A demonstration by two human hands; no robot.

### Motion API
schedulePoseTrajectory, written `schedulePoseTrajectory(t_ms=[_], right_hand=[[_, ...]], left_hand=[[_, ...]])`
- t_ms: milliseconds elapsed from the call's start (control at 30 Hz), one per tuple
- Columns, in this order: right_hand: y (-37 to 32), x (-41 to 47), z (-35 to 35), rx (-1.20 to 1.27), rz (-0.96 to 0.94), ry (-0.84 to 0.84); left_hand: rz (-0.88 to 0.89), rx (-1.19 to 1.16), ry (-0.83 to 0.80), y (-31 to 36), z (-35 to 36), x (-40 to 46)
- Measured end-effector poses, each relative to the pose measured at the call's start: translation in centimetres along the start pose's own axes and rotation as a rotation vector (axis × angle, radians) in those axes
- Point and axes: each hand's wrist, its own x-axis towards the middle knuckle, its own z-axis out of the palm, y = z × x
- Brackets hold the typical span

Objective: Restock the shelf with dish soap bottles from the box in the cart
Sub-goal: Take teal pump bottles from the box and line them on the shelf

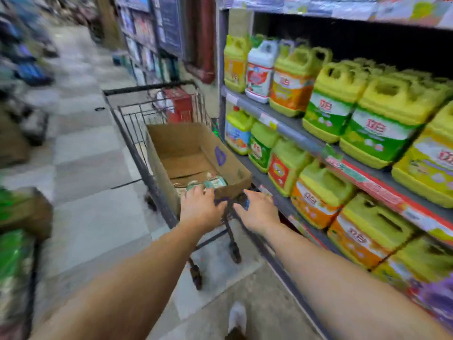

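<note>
In a supermarket aisle, we reach with both arms toward the near end of a cardboard box point(196, 153) riding in a wire cart point(137, 114). Our left hand point(201, 207) lies at the box's near rim, fingers spread forward and fairly straight; whether they have closed on anything we cannot tell through the blur. Our right hand point(257, 209) is just beside it at the box's near right corner, fingers extended, and appears to touch the corner or the cart's frame rather than grip it. The one dish soap bottle point(208, 184) we can make out lies flat in the box bottom just beyond our left fingertips, its long axis running roughly across us, left to right; the left hand is plainly the nearer. The rest of the box floor beyond looks bare. The shelf point(294, 128), packed with yellow jugs point(338, 99), stands to the right of our right hand. The bottle's cap end and our fingertips are smeared; a red carton point(180, 104) sits farther off in the cart.
</note>
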Motion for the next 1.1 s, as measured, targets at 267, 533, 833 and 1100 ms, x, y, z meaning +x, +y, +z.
schedulePoseTrajectory(t_ms=[267,533,833,1100], right_hand=[[-3.5,16.6,1.4,-0.018,-0.083,-0.098],[-4.9,27.1,6.7,-0.033,-0.054,-0.299],[-6.5,34.4,12.5,-0.032,0.023,-0.457],[-7.3,40.3,17.3,-0.071,-0.125,-0.654]], left_hand=[[-0.195,-0.117,-0.071,-5.6,1.2,13.8],[-0.466,-0.405,-0.225,-9.4,6.7,21.1],[-0.749,-0.675,-0.352,-11.5,13.6,24.3],[-1.001,-0.775,-0.369,-11.5,16.5,25.7]])
